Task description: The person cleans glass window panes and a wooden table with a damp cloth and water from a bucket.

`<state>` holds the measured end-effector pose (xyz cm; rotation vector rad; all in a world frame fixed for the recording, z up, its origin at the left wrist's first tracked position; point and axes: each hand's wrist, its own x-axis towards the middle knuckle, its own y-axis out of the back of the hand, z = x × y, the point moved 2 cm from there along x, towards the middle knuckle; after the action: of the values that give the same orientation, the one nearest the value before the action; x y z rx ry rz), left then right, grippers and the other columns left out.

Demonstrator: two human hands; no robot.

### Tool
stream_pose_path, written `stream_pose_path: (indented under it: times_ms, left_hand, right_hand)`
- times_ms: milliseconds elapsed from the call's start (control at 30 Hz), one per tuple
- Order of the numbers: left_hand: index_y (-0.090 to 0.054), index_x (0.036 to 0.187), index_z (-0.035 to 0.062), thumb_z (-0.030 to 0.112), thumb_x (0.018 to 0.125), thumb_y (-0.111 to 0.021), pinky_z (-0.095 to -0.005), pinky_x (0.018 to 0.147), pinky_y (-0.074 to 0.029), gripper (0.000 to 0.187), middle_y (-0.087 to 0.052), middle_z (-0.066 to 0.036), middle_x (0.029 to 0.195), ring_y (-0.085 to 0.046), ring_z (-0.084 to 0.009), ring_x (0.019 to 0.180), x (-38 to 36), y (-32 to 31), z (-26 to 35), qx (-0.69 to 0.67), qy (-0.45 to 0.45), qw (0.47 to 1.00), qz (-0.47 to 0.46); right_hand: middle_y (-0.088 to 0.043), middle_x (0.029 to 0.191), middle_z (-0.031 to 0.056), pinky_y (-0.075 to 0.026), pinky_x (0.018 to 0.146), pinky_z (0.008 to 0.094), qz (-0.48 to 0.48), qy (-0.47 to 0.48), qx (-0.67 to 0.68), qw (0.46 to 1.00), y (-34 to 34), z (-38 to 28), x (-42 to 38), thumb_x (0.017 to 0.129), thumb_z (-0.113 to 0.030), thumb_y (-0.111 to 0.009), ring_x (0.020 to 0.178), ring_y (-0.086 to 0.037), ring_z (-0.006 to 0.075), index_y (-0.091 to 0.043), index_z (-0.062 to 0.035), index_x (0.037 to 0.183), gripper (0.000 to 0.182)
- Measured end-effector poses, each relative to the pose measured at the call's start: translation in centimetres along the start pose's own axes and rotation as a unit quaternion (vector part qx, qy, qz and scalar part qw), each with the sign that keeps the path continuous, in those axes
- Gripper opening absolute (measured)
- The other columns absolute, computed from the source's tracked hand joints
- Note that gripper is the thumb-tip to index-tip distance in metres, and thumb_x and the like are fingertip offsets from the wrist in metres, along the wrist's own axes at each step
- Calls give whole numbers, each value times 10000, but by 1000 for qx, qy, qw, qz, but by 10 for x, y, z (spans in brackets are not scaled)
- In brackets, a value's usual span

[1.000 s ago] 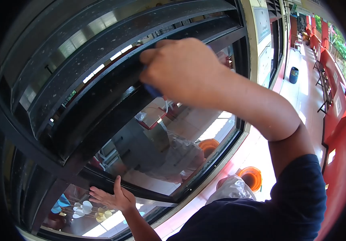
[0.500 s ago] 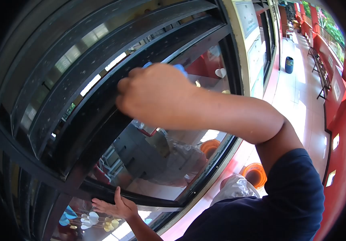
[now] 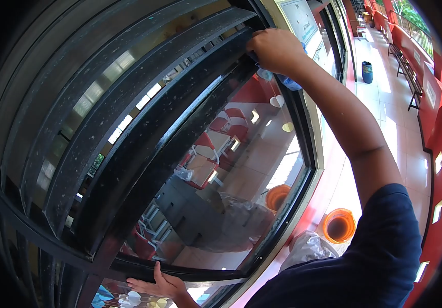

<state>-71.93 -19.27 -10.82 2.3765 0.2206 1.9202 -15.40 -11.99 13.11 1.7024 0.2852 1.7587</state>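
My right hand (image 3: 277,50) is at the top right end of a dark louvre slat (image 3: 180,95), by the window frame. Its fingers are wrapped round a blue cloth (image 3: 291,83), part of which shows below the hand. My left hand (image 3: 160,285) rests with spread fingers against the lower frame bar (image 3: 180,270) of the glass pane (image 3: 246,179). Pale dust spots mark the slats higher up, while the slat beside my right hand looks darker and shinier.
An orange bucket (image 3: 339,226) and a clear plastic bag (image 3: 311,249) are on the floor near my right side. Along the corridor are a blue bin (image 3: 367,72) and a wooden bench (image 3: 408,77). Paper hearts (image 3: 277,101) hang behind the glass.
My right hand has moved up and to the right along the slat, to its end by the frame, with the blue cloth. My left hand stays on the lower bar.
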Motion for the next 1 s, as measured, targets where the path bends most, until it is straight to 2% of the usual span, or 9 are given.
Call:
stream_pose_path:
  times_ms: [133, 167, 200, 367, 467, 800, 833, 933, 1000]
  left_hand:
    - [-736, 1022, 260, 239, 1033, -428, -680, 1158, -88, 309, -176, -272, 1616, -110, -484, 1500, 3, 1, 3, 4, 1, 1000, 5]
    - [-737, 1020, 260, 245, 1032, -429, -681, 1157, -90, 308, -177, -271, 1616, -113, -484, 1500, 2, 2, 2, 5, -1, 1000, 6]
    - [-737, 1018, 259, 250, 1031, -431, -681, 1157, -91, 307, -178, -271, 1616, -116, -484, 1499, 2, 1, 2, 5, -4, 1000, 6]
    - [-745, 1004, 263, 258, 1029, -449, -683, 1154, -97, 297, -178, -271, 1616, -125, -490, 1495, 1, 2, 2, 1, 10, 1000, 0]
    - [-743, 998, 260, 255, 1038, -443, -686, 1151, -100, 303, -170, -282, 1613, -114, -497, 1493, 3, 2, 2, -2, 2, 1000, 4]
    - [-739, 1011, 200, 131, 996, -474, -690, 1153, -61, 274, -153, -306, 1608, -96, -504, 1494, 10, 10, 10, -3, -13, 1000, 4]
    - [-726, 1094, 208, 435, 1020, -486, -773, 1087, -83, 339, -295, -369, 1523, -155, -596, 1437, 7, 12, 12, -55, 24, 998, 5]
    - [-786, 999, 312, 431, 1043, -418, -805, 1052, -101, 389, 1, -347, 1603, -77, -634, 1428, 0, 9, 5, -6, 37, 997, -75]
    - [-752, 1006, 237, 225, 1011, -449, -731, 1118, -70, 304, -103, -320, 1606, -88, -548, 1473, 4, 8, 6, 3, 10, 1000, -24]
  right_hand:
    - [-702, 986, 67, -575, 771, 391, 22, 89, 74, 993, 39, -54, -20, 688, -44, -687, 949, -696, 283, -761, -133, 986, 320]
    - [-709, 938, 81, -580, 775, 407, 65, 148, 109, 981, 47, -70, -28, 767, -104, -665, 946, -703, 300, -746, -110, 896, 152]
    - [-680, 963, 70, -580, 769, 377, 85, 177, 141, 970, 56, -87, -35, 718, -64, -703, 972, -678, 259, -763, -136, 1004, 301]
    - [-676, 1014, 36, -572, 798, 348, 69, 212, 104, 969, 61, -80, -28, 773, -118, -712, 993, -666, 238, -765, -167, 1038, 274]
    - [-677, 1034, 23, -564, 812, 342, 23, 164, 49, 985, 54, -67, -21, 747, -69, -721, 1017, -659, 232, -769, -188, 1041, 320]
    - [-657, 1029, 21, -570, 782, 363, 74, 150, 69, 984, 30, -33, -23, 779, -117, -669, 1026, -650, 239, -757, -213, 1044, 295]
    - [-661, 1027, 23, -568, 788, 354, 70, 133, 57, 987, 22, -19, -19, 766, -93, -675, 1023, -650, 233, -757, -215, 1055, 325]
    - [-660, 1061, 15, -561, 824, 381, 24, 57, 13, 998, -5, 26, -5, 796, -85, -630, 1057, -647, 252, -747, -248, 1073, 342]
    - [-663, 1062, 19, -561, 832, 379, 27, 7, 8, 1000, -36, 60, 5, 809, -102, -631, 1071, -646, 246, -747, -253, 1072, 325]
